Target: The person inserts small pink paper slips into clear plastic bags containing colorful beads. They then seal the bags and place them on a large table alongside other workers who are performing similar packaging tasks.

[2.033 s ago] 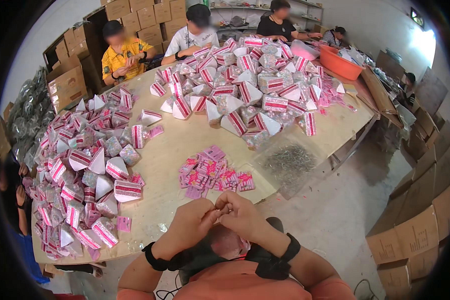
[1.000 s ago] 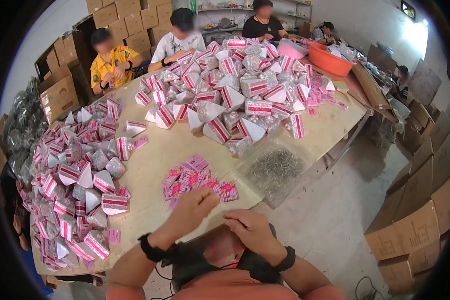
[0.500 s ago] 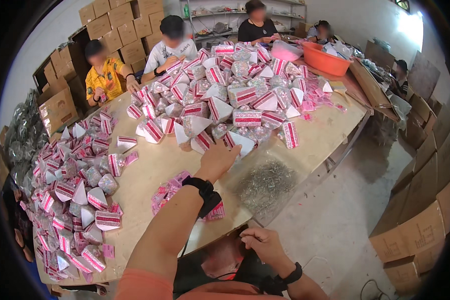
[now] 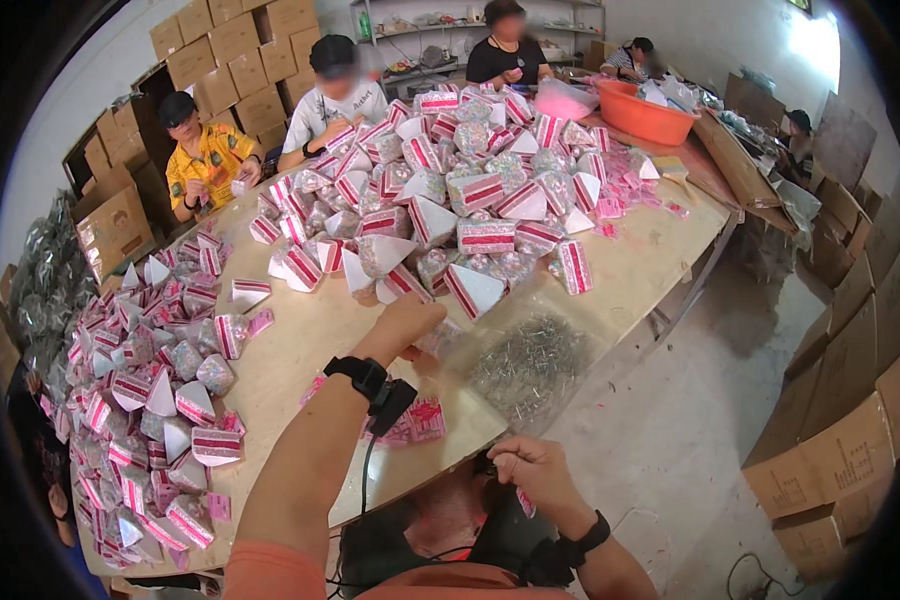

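My left hand (image 4: pixel 410 325), with a black band and a small dark box at its wrist, is closed over the table just in front of the big pile. By its fingertips shows part of a glittery cake-slice ornament (image 4: pixel 438 342), mostly hidden behind the hand. My right hand (image 4: pixel 532 478) is closed in a pinch off the table's front edge, and a small pink tag (image 4: pixel 526 503) sticks out below its fingers. More pink tags (image 4: pixel 420 420) lie under my left forearm. The big pile of cake-slice ornaments (image 4: pixel 486 237), white with pink bands, rises just beyond my left hand.
A clear plastic bag of small metal pins (image 4: pixel 530 365) lies at the table's front edge. Another heap of ornaments (image 4: pixel 155 410) covers the left side. Farther back is an orange basin (image 4: pixel 647 115). Several people sit around the table; cardboard boxes (image 4: pixel 830 440) line the right.
My left hand has drawn back from the big pile toward me, now with an ornament at its fingers. A pink tag now shows below my right hand.
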Motion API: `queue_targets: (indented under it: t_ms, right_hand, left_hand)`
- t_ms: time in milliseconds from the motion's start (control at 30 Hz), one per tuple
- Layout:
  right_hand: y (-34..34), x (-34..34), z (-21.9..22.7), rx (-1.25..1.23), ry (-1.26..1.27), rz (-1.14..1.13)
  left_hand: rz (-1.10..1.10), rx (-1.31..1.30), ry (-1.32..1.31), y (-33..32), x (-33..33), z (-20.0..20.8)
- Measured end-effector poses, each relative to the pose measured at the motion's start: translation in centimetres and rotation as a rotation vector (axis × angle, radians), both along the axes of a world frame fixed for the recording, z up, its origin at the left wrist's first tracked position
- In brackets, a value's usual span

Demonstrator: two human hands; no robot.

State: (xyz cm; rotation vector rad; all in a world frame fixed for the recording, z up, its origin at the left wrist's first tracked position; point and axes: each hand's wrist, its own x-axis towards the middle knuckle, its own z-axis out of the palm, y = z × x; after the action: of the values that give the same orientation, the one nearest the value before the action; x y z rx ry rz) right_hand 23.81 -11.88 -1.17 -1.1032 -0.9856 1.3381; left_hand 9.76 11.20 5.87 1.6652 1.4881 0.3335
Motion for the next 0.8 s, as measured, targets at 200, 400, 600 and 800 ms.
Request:
queue_targets:
  t_ms: [200, 400, 600, 800]
  right_hand:
    - [0.8, 0.3, -0.9, -0.043, 0.022, -0.023]
    - [-0.2, -0.8, 1.6, -0.089, -0.042, 0.029]
    - [-0.4, -3.8, 3.6, -0.006, -0.087, 0.156]
    - [-0.2, -7.7, 5.0, -0.045, -0.138, 0.297]
  left_hand:
    - [0.054, -0.066, -0.388, -1.4, -2.7, -0.8]
    - [0.150, 0.009, -0.860, -5.4, -7.6, -0.8]
    - [0.199, -0.205, -1.575, -13.1, -13.4, -2.0]
    - [0.320, -0.359, -1.881, -17.6, -16.8, -2.4]
